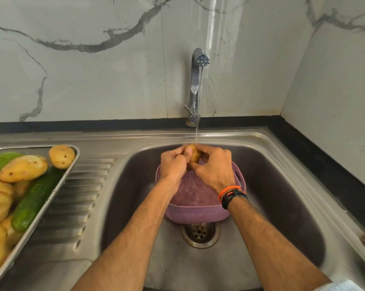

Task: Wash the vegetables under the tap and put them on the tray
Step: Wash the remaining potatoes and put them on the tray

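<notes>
Both hands hold one potato [193, 154] under the thin stream falling from the tap [196, 85], above the purple basket [198, 215] standing in the sink [282, 185]. The left hand [173, 164] curls its fingers around the potato's left side, and the right hand [214, 166] grips its right side. Its long axis runs near to far, tilted upward toward the tap. On the left, the steel tray [51, 198] holds potatoes and a cucumber [35, 198].
</notes>
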The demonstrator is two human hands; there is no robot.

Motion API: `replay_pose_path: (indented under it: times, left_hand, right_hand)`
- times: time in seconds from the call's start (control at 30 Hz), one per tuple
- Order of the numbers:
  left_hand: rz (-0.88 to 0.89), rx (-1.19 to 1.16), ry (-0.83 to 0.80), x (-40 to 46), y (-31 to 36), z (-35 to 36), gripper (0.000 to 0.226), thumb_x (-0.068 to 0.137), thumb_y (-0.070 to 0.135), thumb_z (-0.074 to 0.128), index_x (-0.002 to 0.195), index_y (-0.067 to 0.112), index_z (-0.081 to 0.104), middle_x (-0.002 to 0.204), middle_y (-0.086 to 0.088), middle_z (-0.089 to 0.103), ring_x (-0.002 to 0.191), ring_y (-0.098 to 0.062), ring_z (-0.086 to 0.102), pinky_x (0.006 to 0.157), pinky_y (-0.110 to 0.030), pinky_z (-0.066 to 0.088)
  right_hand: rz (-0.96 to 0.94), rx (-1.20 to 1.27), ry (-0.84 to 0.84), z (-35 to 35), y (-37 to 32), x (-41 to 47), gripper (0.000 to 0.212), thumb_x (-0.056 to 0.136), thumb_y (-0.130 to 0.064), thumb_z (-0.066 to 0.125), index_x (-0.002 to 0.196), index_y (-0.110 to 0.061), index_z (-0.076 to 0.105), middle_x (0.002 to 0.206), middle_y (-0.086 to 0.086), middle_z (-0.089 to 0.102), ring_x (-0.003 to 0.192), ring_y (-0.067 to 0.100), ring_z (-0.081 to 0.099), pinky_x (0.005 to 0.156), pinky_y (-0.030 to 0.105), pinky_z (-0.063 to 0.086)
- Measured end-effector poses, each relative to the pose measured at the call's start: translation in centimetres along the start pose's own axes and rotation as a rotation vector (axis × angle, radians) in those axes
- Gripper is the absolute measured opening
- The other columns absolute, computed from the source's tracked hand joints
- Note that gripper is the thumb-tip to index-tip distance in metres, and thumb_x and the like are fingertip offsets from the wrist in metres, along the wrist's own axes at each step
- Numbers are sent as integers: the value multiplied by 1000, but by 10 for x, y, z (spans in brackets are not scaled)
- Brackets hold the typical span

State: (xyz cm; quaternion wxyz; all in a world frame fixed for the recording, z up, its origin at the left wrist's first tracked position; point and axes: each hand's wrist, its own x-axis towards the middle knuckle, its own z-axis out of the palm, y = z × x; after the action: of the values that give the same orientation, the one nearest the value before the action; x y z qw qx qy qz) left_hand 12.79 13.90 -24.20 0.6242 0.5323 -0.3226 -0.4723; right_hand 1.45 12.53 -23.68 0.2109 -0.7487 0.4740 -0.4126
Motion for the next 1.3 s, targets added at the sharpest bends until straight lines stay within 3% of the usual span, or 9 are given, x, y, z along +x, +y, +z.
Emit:
replay_pose_path:
  times: [0.17, 0.27, 0.37, 0.47, 0.6, 0.8, 0.9, 1.07, 1.3]
  left_hand:
    - [166, 214, 18, 1, -6, -2, 30, 85, 23, 74, 86, 53, 72, 94, 12, 77, 101, -11, 70, 101, -40, 52]
    - [188, 217, 22, 3, -8, -1, 31, 85, 16, 77, 105, 39, 69, 94, 17, 75, 104, -7, 68, 102, -37, 51]
    - [37, -18, -8, 3, -4, 0, 41, 89, 13, 71, 129, 15, 63, 116, -8, 72, 111, -21, 68, 102, -45, 52]
    - [-83, -144, -37, 2, 0, -1, 41, 95, 9, 62, 135, 9, 57, 120, -15, 69, 109, -27, 68, 95, -46, 55]
    - [4, 2, -46, 4, -4, -4, 43, 91, 2, 66, 134, 10, 60, 123, -10, 69, 112, -22, 66, 101, -47, 52]
    - [-11, -41, 82, 5, -4, -3, 31, 89, 3, 69, 116, 18, 69, 111, -10, 74, 104, -27, 70, 94, -48, 56]
    - [6, -2, 58, 7, -4, -6, 37, 89, 5, 70, 125, 16, 66, 116, -9, 72, 106, -25, 69, 97, -48, 55]
    - [20, 34, 20, 3, -2, -4, 39, 88, 3, 70, 126, 12, 66, 115, -7, 72, 107, -20, 69, 97, -45, 55]
    - [0, -8, 46, 1, 1, -4, 40, 90, 4, 68, 129, 11, 63, 118, -11, 71, 106, -24, 69, 94, -46, 56]
  right_hand:
    - [-23, -38, -11, 5, 0, 1, 25, 77, -16, 73, 101, -21, 72, 80, -4, 72, 77, 12, 68, 78, 33, 59]
    - [-45, -7, -23, 4, -1, 1, 31, 76, -8, 70, 106, -15, 70, 87, 0, 73, 82, 16, 69, 80, 31, 59]
    - [16, 99, 0, 0, -3, 1, 40, 76, -5, 74, 115, -14, 71, 85, -7, 71, 83, 11, 69, 76, 9, 53]
    - [48, 157, -2, -3, -5, 1, 46, 76, -6, 76, 121, -12, 69, 83, -17, 63, 87, 12, 70, 76, 9, 52]
    - [-28, 7, -100, -5, -5, 2, 52, 77, -6, 72, 128, -9, 63, 107, 5, 72, 100, 20, 67, 88, 14, 47]
    - [-55, 74, -10, -2, -8, -2, 40, 79, -10, 77, 118, -17, 72, 100, -1, 74, 93, 11, 69, 85, 10, 51]
    - [-61, 63, 5, -1, -9, -1, 39, 77, -9, 77, 115, -15, 72, 98, 1, 75, 90, 13, 69, 86, 18, 54]
    - [-63, 1, -98, -2, -4, 2, 56, 78, -8, 74, 133, -11, 61, 121, 6, 70, 110, 16, 65, 102, 27, 49]
    - [-52, 55, 13, 1, -5, 0, 40, 76, -10, 77, 115, -17, 72, 95, 1, 75, 89, 15, 69, 81, 13, 54]
